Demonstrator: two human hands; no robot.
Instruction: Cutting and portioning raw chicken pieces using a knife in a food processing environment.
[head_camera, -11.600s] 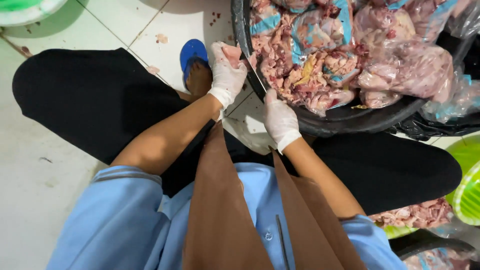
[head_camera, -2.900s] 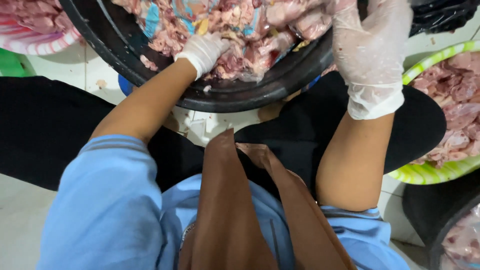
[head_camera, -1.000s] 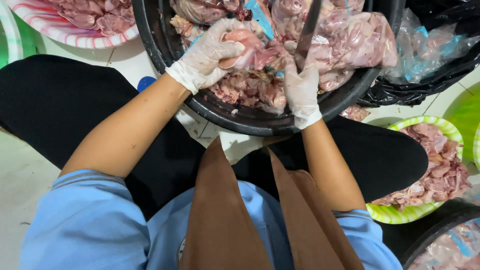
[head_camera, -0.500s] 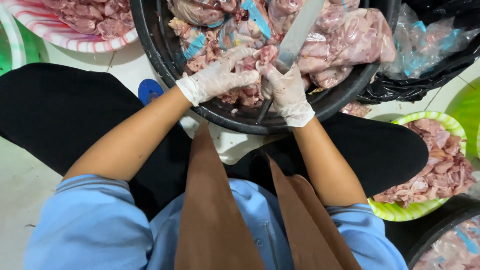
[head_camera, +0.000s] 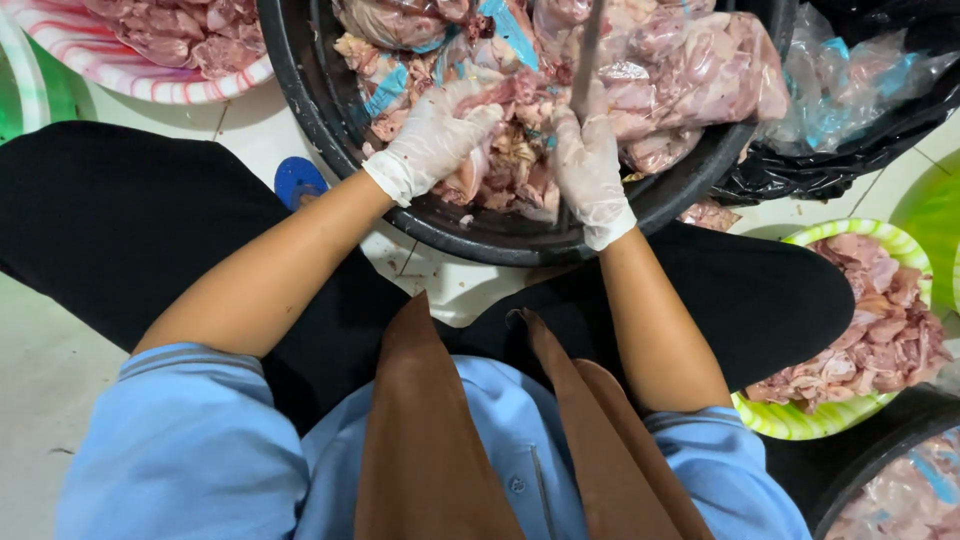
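- The floor (head_camera: 40, 400) is pale tile with dark grout lines, wet-looking and dotted with small scraps near the middle.
- A person sits low on it, legs in black spread wide, wearing a light blue shirt and a brown apron (head_camera: 430, 440).
- Between the knees stands a big black basin (head_camera: 480, 225), heaped with raw meat (head_camera: 690, 70), some of it in clear plastic bags.
- The left hand (head_camera: 430, 140), in a thin white glove, is curled over a piece of meat (head_camera: 500, 165) at the near side of the basin, gripping it.
- The right hand (head_camera: 590, 175), gloved too, is clenched around the handle of a knife (head_camera: 587, 50) whose blade stands up over the pile, just beside the held piece.
- A pink-striped bowl (head_camera: 150, 85) of meat sits at upper left.
- A green-striped bowl (head_camera: 800, 420) of cut meat rests by the right knee.
- A black bag (head_camera: 830, 170) with crumpled plastic lies at upper right.
- A blue sandal (head_camera: 298, 183) peeks out beside the basin.
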